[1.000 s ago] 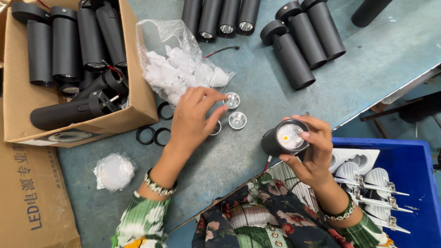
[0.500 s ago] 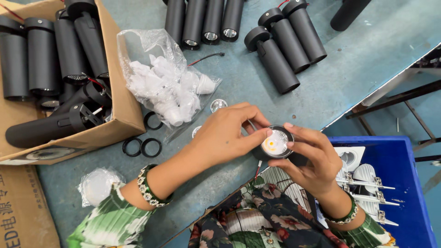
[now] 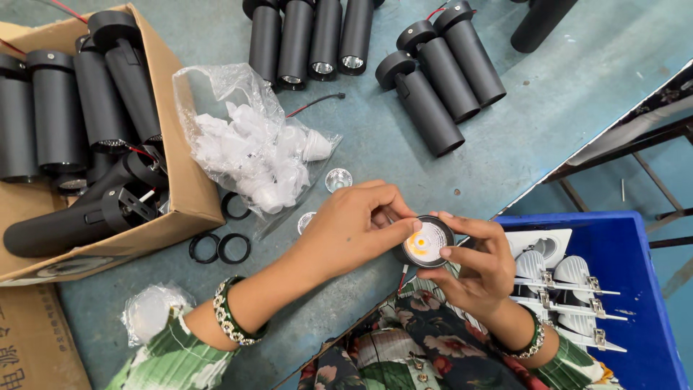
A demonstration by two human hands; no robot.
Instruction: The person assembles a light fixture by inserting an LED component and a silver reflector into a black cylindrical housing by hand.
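The right hand [image 3: 480, 263] cups a black lamp housing [image 3: 426, 242] at the bench [image 3: 534, 108] edge, open end up, while the left hand [image 3: 354, 224] pinches its fingertips onto the rim. Just beyond the left hand lie 2 clear lenses [image 3: 338, 179], 3 black rings [image 3: 220, 247] and a plastic bag [image 3: 253, 144] of white parts.
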